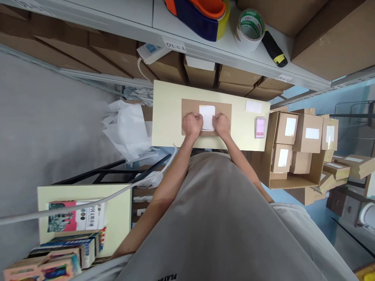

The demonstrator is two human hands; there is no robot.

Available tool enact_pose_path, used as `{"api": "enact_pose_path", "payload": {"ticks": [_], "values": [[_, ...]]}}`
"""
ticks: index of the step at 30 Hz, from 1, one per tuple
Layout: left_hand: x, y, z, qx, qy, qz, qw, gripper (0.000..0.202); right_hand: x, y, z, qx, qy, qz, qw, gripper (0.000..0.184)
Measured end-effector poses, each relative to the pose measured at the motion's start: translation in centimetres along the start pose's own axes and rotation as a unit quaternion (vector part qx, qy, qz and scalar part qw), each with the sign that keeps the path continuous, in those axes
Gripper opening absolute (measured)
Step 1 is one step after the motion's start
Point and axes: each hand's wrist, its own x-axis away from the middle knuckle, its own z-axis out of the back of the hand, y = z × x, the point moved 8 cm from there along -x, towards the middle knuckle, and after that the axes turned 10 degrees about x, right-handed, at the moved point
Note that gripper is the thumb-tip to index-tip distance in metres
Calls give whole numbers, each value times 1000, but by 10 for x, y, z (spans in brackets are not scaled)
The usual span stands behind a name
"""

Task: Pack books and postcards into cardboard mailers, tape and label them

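Note:
A white label lies over the middle of a flat brown cardboard piece, possibly a box seen from above; its depth does not show. My left hand is closed at the label's left edge, fingers curled in with the thumb against them. At the right edge my right hand is closed in the same way. Both hands rest over the cardboard, and their fingertips are partly hidden. Beneath it is a pale yellow tabletop. A white paper slip and a pink-screened, blurred object lie to the right.
A shelf edge runs above the table, carrying a tape dispenser, a tape roll and a cutter. An open carton of labelled boxes stands right. A white cable crosses on the left, near books.

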Motion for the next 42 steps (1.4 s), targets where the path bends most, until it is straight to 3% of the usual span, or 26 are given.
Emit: {"api": "enact_pose_path", "payload": {"ticks": [3, 10, 12, 15, 19, 23, 29, 34, 37, 42], "values": [[1, 1, 3, -14, 18, -4, 1000, 22, 1, -1, 0, 4, 0, -3, 1000, 19], [3, 1, 4, -4, -7, -26, 1000, 17, 3, 1, 5, -4, -8, -6, 1000, 13], [2, -3, 5, 10, -3, -27, 1000, 23, 5, -1, 9, -2, 5, 18, 1000, 26], [-1, -12, 5, 33, -11, -47, 998, 35, 9, -14, 12, 40, 53, 117, 991, 41], [1, -17, 2, 53, -86, -153, 983, 58, 14, -30, -7, 129, 49, 244, 960, 57], [17, -20, 0, 18, -137, -269, 953, 64, 28, -22, -30, 181, 14, 284, 941, 77], [50, -20, -9, -99, -115, -285, 946, 64, 62, -5, -45, 199, -5, 304, 932, 81], [67, -14, -12, -129, -140, -298, 935, 65, 83, -3, -55, 187, -16, 333, 924, 82], [66, -13, -9, -130, -140, -298, 935, 66, 75, -4, -55, 184, -6, 317, 930, 78], [66, -11, -10, -136, -138, -296, 935, 66, 21, -19, -43, 161, 37, 256, 953, 76]]}}
